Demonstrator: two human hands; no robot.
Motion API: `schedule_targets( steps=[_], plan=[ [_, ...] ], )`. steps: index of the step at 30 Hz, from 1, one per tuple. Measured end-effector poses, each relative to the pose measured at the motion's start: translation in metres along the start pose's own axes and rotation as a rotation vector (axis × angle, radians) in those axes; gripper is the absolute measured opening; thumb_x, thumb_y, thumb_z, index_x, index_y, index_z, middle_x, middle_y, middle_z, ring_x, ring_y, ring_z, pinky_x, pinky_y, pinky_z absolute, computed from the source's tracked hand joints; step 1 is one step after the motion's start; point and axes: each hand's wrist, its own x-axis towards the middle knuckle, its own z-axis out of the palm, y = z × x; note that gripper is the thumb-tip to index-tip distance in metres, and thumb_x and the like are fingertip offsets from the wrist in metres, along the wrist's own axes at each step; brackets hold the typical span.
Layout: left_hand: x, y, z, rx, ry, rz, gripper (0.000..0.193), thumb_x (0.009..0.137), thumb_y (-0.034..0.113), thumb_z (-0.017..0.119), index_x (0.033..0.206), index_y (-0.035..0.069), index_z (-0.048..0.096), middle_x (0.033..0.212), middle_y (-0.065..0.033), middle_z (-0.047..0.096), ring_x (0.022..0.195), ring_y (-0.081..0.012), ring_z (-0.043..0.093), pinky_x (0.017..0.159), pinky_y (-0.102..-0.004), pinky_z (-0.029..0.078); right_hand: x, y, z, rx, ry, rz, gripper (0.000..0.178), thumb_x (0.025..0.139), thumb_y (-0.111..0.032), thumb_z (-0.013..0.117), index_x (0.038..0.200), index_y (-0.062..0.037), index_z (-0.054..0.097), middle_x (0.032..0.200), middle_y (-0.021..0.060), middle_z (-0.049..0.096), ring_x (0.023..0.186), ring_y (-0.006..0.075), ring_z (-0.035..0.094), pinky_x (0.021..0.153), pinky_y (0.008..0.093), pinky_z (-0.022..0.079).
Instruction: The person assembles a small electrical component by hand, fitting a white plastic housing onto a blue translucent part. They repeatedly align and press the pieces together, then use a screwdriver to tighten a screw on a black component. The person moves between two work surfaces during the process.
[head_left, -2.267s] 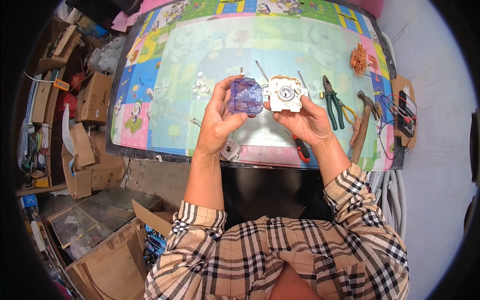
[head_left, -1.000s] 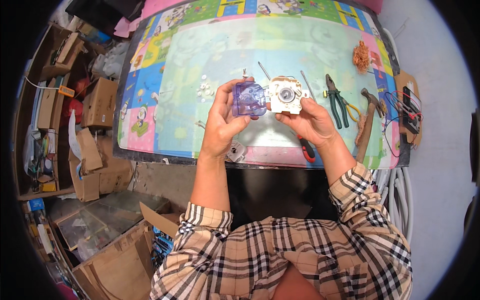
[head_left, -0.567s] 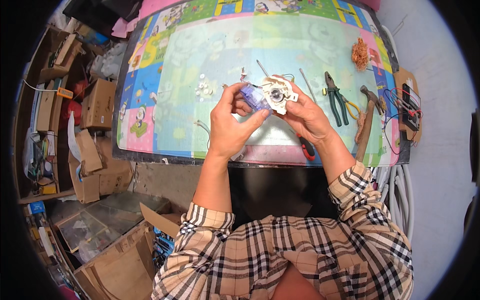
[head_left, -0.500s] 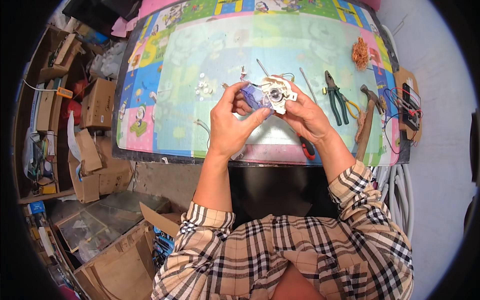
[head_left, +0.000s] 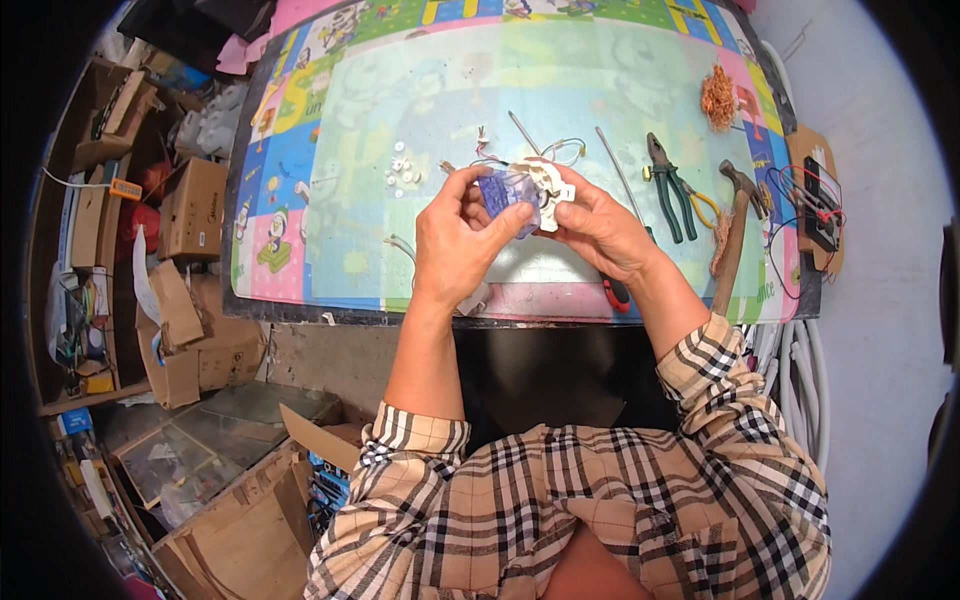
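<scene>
Two hands (head_left: 452,245) (head_left: 610,240) (one pair); one hammer (head_left: 737,238)

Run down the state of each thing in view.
Blue translucent part: held in left hand, tilted
White part: held in right hand, tilted
Green-handled pliers: lying untouched, handles apart
Hammer: lying untouched
Copper wire: tangled in a clump
Small white discs: scattered loosely
Cardboard box beside the person: flap raised

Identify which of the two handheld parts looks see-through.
The purple part in the left hand: its walls look translucent, whereas the cream-white part in the right hand looks opaque.
</scene>
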Motion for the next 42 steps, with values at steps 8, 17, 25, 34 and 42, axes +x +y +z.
schedule_targets(
  steps=[8,17,25,34,42],
  plan=[
    [-0.001,0.005,0.002,0.096,0.021,0.025,0.055,0.078,0.024,0.082,0.117,-0.006,0.059,0.084,-0.0023,0.061,0.072,-0.0071,0.055,0.063,-0.0213,0.046,-0.001,0.001,-0.001,-0.025,0.005,-0.001,0.075,0.087,-0.028,0.072,0.147,-0.0037,0.032,0.138,0.0100,0.048,0.128,0.0224,0.047,0.111,0.0414,0.036],
    [-0.001,0.001,0.003,0.164,0.098,0.131,0.060,0.069,0.026,0.085,0.115,-0.004,0.061,0.086,-0.0089,0.065,0.064,-0.0117,0.057,0.060,-0.0257,0.049,0.000,0.006,-0.004,-0.027,0.001,0.000,0.070,0.087,-0.025,0.072,0.145,-0.0068,0.039,0.134,0.0086,0.052,0.121,0.0207,0.051,0.104,0.0400,0.042],
    [-0.002,0.006,0.005,0.234,0.160,0.225,0.061,0.065,0.023,0.085,0.114,-0.001,0.057,0.087,-0.0078,0.061,0.067,-0.0141,0.056,0.062,-0.0285,0.049,-0.001,0.004,-0.002,0.015,-0.009,-0.006,0.068,0.088,-0.023,0.070,0.146,-0.0066,0.037,0.134,0.0085,0.051,0.121,0.0200,0.051,0.103,0.0381,0.043],
    [-0.002,0.010,0.003,0.357,0.157,0.375,0.057,0.063,0.017,0.082,0.112,0.003,0.058,0.099,-0.0114,0.058,0.080,-0.0239,0.060,0.070,-0.0338,0.052,-0.001,0.004,-0.006,0.006,0.013,0.025,0.057,0.095,-0.026,0.062,0.143,-0.0052,0.038,0.128,0.0068,0.054,0.114,0.0164,0.054,0.097,0.0354,0.047],
    [-0.003,0.013,0.000,0.409,0.047,0.455,0.059,0.062,0.010,0.076,0.118,0.005,0.059,0.110,-0.0158,0.055,0.099,-0.0330,0.060,0.081,-0.0398,0.051,0.000,0.006,-0.005,0.035,-0.001,0.033,0.048,0.100,-0.025,0.053,0.141,-0.0046,0.040,0.127,0.0080,0.055,0.114,0.0164,0.055,0.096,0.0358,0.048]
  ],
)
